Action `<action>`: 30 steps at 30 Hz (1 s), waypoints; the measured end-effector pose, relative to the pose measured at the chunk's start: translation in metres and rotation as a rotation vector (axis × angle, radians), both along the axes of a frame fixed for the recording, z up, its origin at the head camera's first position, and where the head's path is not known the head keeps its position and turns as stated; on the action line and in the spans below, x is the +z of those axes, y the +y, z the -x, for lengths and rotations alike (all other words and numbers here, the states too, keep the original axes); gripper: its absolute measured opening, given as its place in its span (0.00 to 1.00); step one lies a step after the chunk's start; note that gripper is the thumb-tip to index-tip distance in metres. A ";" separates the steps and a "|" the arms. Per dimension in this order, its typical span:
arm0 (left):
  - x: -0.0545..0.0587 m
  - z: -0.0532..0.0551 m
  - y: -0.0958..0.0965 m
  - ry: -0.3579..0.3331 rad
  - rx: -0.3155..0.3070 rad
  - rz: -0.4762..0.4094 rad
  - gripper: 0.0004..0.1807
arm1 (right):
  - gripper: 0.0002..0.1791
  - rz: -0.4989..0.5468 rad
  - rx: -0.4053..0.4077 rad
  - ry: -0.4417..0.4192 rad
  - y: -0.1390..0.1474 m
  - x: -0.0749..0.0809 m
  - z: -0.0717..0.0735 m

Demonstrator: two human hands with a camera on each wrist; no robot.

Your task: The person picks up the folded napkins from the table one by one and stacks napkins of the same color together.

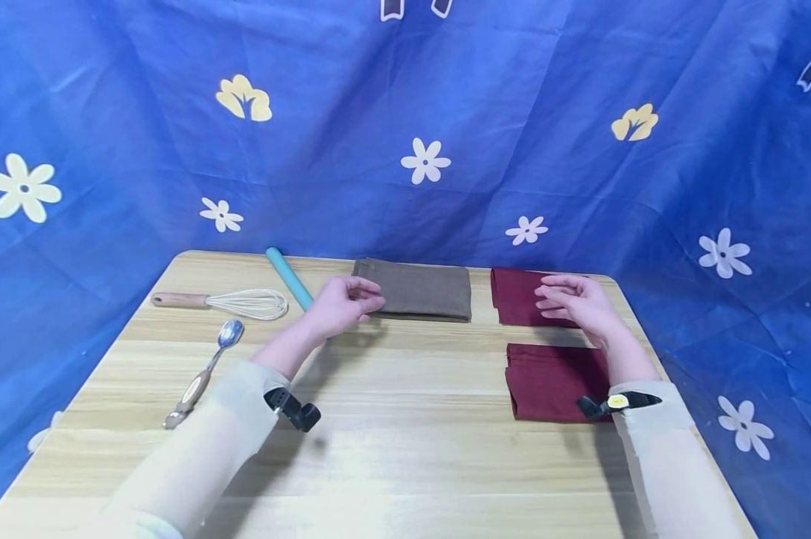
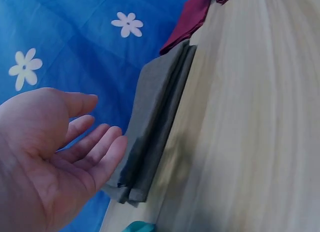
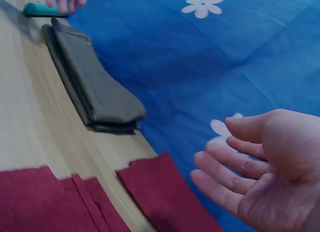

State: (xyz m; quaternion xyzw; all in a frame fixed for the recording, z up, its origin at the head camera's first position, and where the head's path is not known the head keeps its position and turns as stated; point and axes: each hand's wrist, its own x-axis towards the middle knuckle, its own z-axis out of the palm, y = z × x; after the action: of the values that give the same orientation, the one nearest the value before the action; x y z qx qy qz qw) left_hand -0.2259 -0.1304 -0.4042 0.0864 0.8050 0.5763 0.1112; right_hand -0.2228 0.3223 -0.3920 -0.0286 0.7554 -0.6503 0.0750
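One grey-brown cloth (image 1: 425, 292) lies folded, in the head view, by the far edge of the wooden table (image 1: 412, 449), its long axis running side to side between the left hand (image 1: 343, 303) and the right hand (image 1: 576, 301). The left hand is nearer, its fingertips overlapping the grey-brown cloth's left end; the right hand is well to the right of that cloth, above the far maroon cloth (image 1: 513, 299). The near maroon cloth (image 1: 553, 382) is also to its right but closer to the person, and a teal stick (image 1: 287, 273) is to its left. Both hands are empty, fingers loosely bent. From the left wrist, the grey-brown cloth stretches away just beside the fingers in thick, flat layers; whether they touch it cannot be told. From the right wrist, the same cloth shows as a matte, fairly smooth stack, rounded at its near end, the right hand apart from it and grasping nothing.
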 end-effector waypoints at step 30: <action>-0.023 -0.025 0.066 -0.154 -0.139 -0.184 0.24 | 0.15 -0.150 -0.035 -0.073 0.129 -0.011 -0.067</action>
State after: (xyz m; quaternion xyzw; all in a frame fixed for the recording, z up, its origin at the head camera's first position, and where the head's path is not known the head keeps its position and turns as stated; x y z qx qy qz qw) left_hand -0.2008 -0.0647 -0.4270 0.1072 0.7300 0.6434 0.2039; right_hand -0.1559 0.4516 -0.4028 0.0139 0.7991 -0.5937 0.0933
